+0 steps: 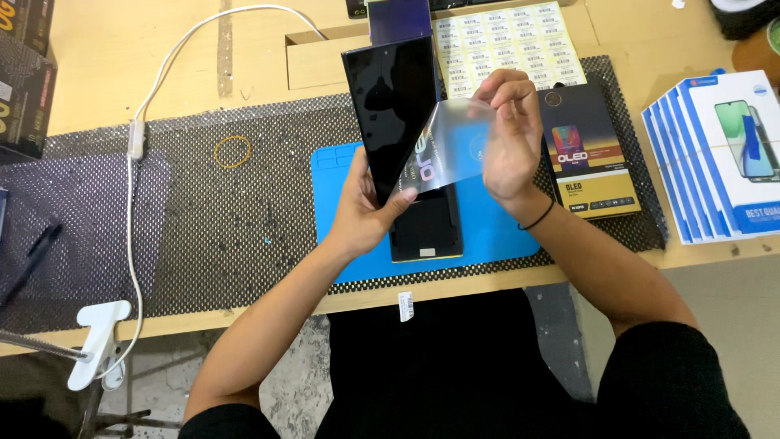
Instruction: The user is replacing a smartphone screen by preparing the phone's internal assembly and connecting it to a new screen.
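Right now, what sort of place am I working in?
Probably a phone repair bench: a blue work mat, a phone screen panel in the left hand, and stacked screen boxes.

Both arms are bare from the hands up past the elbows. Short black sleeves cover the upper arms, the left sleeve [231,419] showing only its hem at the bottom edge, the right sleeve [674,382] wider and loose. A thin black band [538,218] circles the right wrist. The left hand [361,213] and the right hand [510,138] wear no gloves, and the nails are short. Dark black clothing [455,366] covers the lap below the table edge
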